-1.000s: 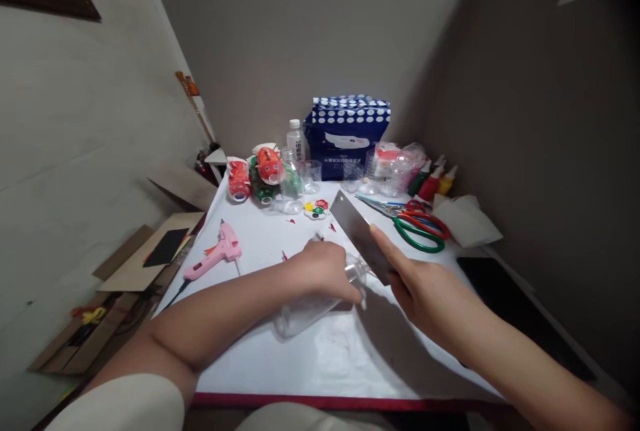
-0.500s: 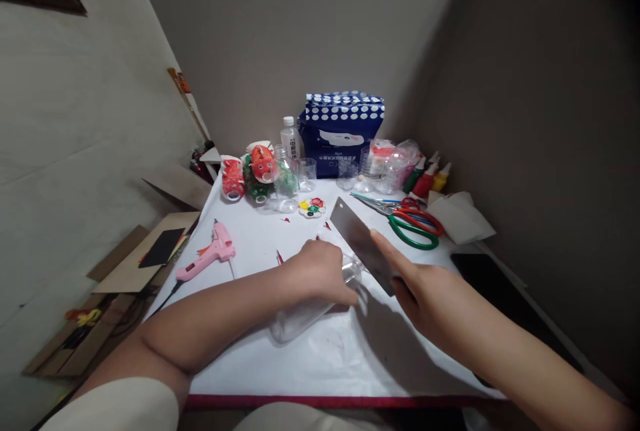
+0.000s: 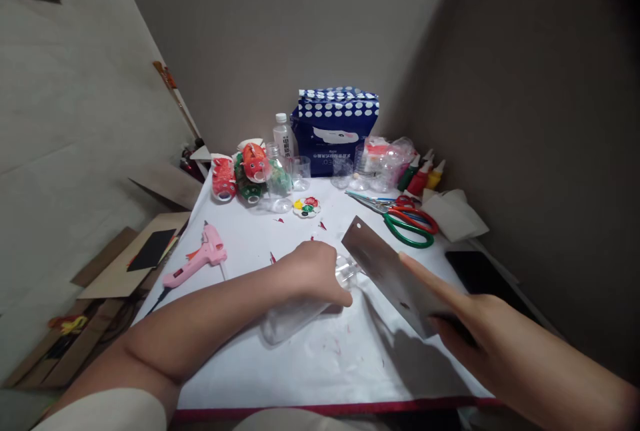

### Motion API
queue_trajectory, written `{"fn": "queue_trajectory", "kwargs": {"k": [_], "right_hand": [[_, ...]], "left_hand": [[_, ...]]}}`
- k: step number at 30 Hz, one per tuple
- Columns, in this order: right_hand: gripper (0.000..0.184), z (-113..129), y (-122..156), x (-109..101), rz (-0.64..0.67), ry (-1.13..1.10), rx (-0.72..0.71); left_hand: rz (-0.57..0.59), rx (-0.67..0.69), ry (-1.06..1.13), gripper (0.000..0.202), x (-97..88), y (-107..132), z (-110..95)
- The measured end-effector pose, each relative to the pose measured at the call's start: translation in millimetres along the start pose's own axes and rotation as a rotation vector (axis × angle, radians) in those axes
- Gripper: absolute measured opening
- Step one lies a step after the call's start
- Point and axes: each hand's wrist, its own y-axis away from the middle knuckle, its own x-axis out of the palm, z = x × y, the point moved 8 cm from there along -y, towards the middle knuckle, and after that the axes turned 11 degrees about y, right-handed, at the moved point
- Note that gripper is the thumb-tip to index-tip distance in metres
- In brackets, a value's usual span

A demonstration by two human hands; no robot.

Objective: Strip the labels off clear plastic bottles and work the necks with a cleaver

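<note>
Lying on its side on the white-covered table [image 3: 240, 378] is a clear plastic bottle [image 3: 287, 321], its neck pointing to the right. My left hand [image 3: 313, 278] is wrapped over the bottle's upper part and presses it down. In my right hand [image 3: 475, 324] is a cleaver [image 3: 385, 274], gripped by its handle, with the index finger stretched along the blade. The far end of the blade is at the bottle's neck; whether it touches, I cannot tell. My right hand hides most of the handle.
A pink glue gun [image 3: 200, 258] lies left. Green-handled scissors [image 3: 407, 228] and a black phone-like slab [image 3: 487, 284] lie right. Behind are a paint palette [image 3: 306, 207], red and green painted bottle figures [image 3: 256, 163], a blue bag [image 3: 335, 131] and paint bottles [image 3: 419, 178].
The cleaver has moved right and down toward me, its blade drawn back along the bottle's neck. My left hand keeps its hold on the bottle. The whole view has shifted slightly.
</note>
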Motion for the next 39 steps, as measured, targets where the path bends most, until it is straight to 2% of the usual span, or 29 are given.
{"fn": "queue_trajectory", "kwargs": {"k": [4, 7, 9, 11, 14, 17, 19, 23, 27, 30, 33, 39], "right_hand": [[0.073, 17, -36, 0, 0.069, 0.008, -0.043], [0.075, 30, -65, -4, 0.059, 0.057, -0.035], [0.075, 34, -72, -5, 0.033, 0.051, -0.034], [0.077, 34, -65, -1, 0.009, 0.039, -0.047], [0.079, 29, -37, 7, 0.013, 0.045, -0.08], [0.076, 19, -8, 10, 0.066, 0.02, -0.07], [0.073, 13, 0, 8, 0.106, -0.028, -0.038], [0.072, 16, -18, 2, 0.132, -0.017, -0.001], [0.076, 34, -55, -2, 0.076, 0.119, -0.036], [0.076, 41, -65, -1, 0.023, 0.155, -0.051], [0.079, 37, -51, 3, 0.006, 0.099, -0.072], [0.072, 7, 3, 8, 0.114, -0.074, 0.0]], "left_hand": [[-0.021, -0.007, -0.073, 0.054, -3.4, 6, -10], [-0.02, -0.061, -0.033, 0.061, -3.9, 6, -4], [-0.004, -0.093, 0.008, 0.063, -2.7, 5, 2], [-0.002, -0.085, 0.017, 0.062, -2.4, 4, 5], [-0.026, -0.037, -0.002, 0.063, -3.1, 3, 4], [0.002, -0.02, 0.011, 0.063, 0.3, 1, 5], [0.014, -0.009, 0.018, 0.061, 0.9, 1, 4], [-0.009, 0.003, -0.021, 0.059, -3.2, 4, -4], [-0.05, -0.024, -0.042, 0.06, -6.3, 6, -5], [-0.038, -0.059, -0.003, 0.063, -3.8, 5, 1], [-0.036, -0.05, 0.006, 0.062, -2.3, 3, 4], [0.019, -0.031, 0.02, 0.059, 0.1, 0, 5]]}}
